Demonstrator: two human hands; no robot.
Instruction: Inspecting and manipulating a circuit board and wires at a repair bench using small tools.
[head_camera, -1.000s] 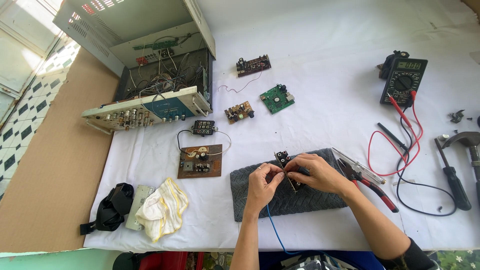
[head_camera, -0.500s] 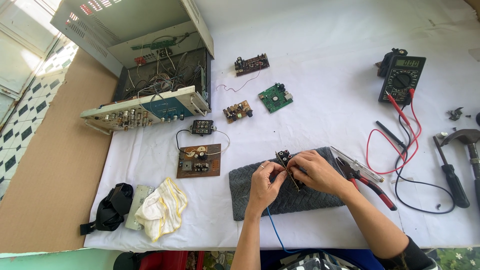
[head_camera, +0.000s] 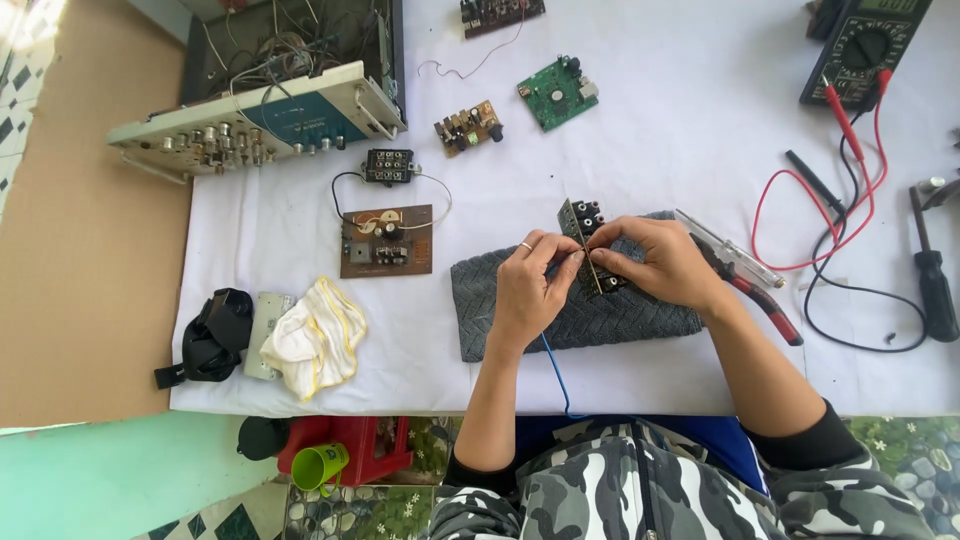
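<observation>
Head view, hands unmoved, gripping circuit board

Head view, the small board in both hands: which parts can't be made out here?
- Small connector board: lower half hidden by the left hand and right hand.
- Blue wire: upper end lost behind the left hand.
- Multimeter: top cut off by the frame edge.

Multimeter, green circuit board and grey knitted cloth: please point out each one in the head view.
multimeter (head_camera: 866, 48), head view, on its round dial.
green circuit board (head_camera: 556, 93), head view, on its middle.
grey knitted cloth (head_camera: 478, 300), head view, on its bare left part.
</observation>
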